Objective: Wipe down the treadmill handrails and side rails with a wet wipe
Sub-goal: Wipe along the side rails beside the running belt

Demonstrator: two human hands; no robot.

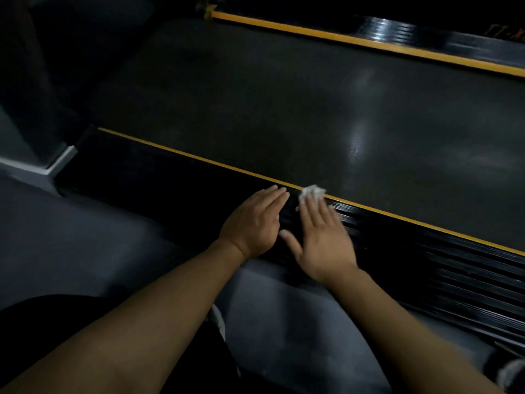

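Note:
The treadmill's near side rail (170,180) is black and ribbed, with a yellow stripe along its inner edge. My right hand (324,237) lies flat on it with straight fingers, pressing a crumpled white wet wipe (311,193) under the fingertips at the stripe. My left hand (252,220) rests flat on the same rail just to the left, fingers straight and together, holding nothing. The far side rail (397,38), also black with a yellow stripe, runs along the top of the view.
The dark running belt (284,109) lies between the two rails. Grey floor (85,237) spreads below the near rail. A grey frame base (51,166) meets the rail's left end. My dark-clothed knee fills the bottom left; a shoe (511,371) shows at bottom right.

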